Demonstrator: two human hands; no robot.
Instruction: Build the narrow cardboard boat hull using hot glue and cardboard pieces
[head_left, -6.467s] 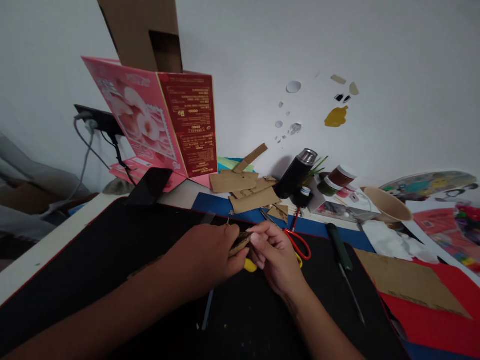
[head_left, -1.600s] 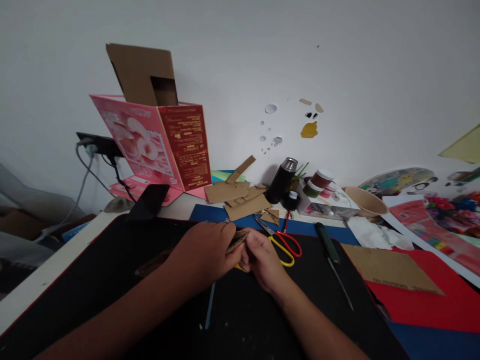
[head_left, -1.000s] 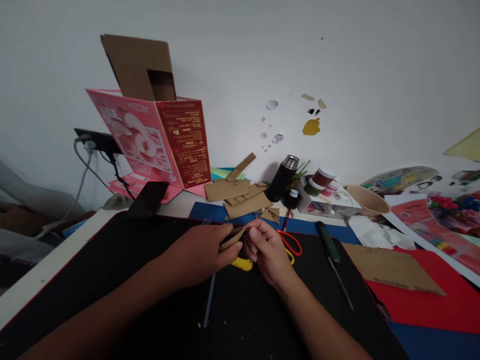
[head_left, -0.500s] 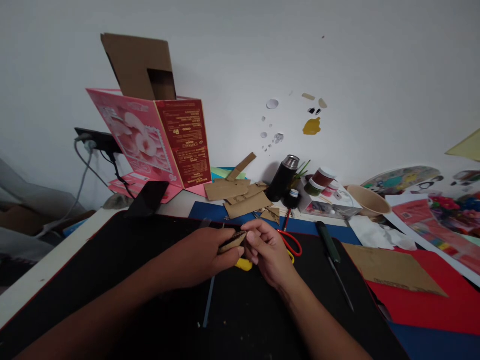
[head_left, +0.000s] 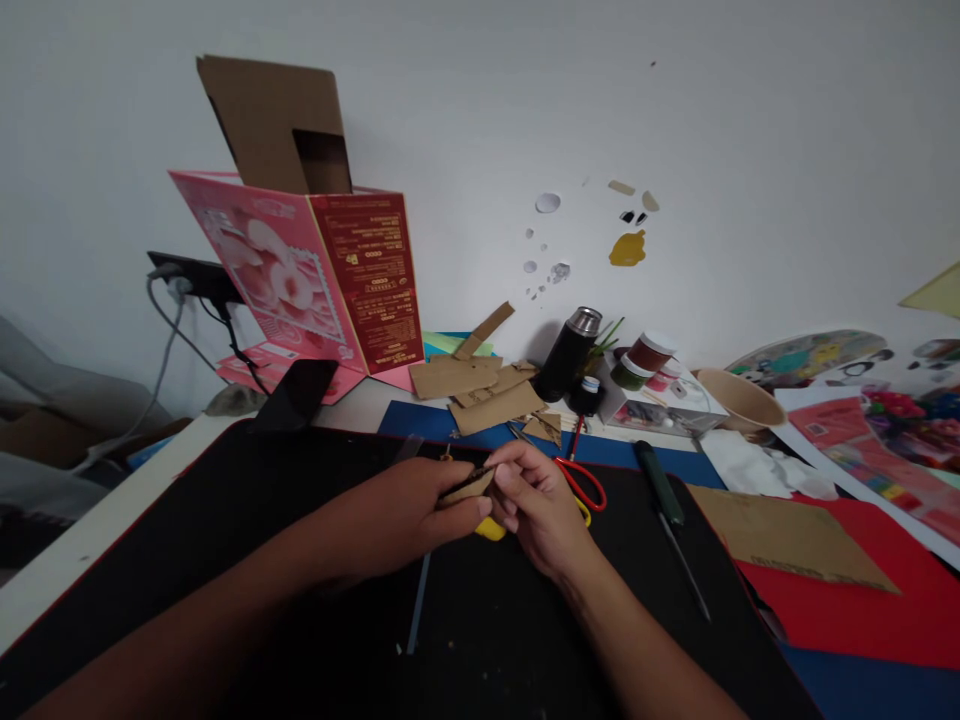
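Between my two hands is a small piece of brown cardboard [head_left: 469, 488], held a little above the black mat [head_left: 315, 640]. My left hand [head_left: 409, 510] grips it with thumb and fingers from the left. At its right end, the thumb and fingers of my right hand [head_left: 536, 500] pinch it. Just beneath the hands shows a yellow object [head_left: 491, 529], mostly covered, so its kind is unclear. Scissors with red handles [head_left: 585, 485] lie just beyond my right hand, beside a yellow handle loop [head_left: 583, 512]. A thin bluish strip [head_left: 418, 605] lies on the mat under my left hand.
Cardboard scraps [head_left: 495, 405] are heaped behind the hands, beside a black thermos [head_left: 570, 350] and paint jars [head_left: 643, 360]. A green-handled pointed tool [head_left: 660, 485] lies to the right, near a cardboard sheet [head_left: 787, 540] on red paper [head_left: 885, 610]. A black phone [head_left: 296, 393] and pink box [head_left: 262, 275] stand left.
The cardboard piece has tilted slightly, and its upper edge now looks narrower between my fingers. Both hands stay in nearly the same place, and the view has shifted a little.
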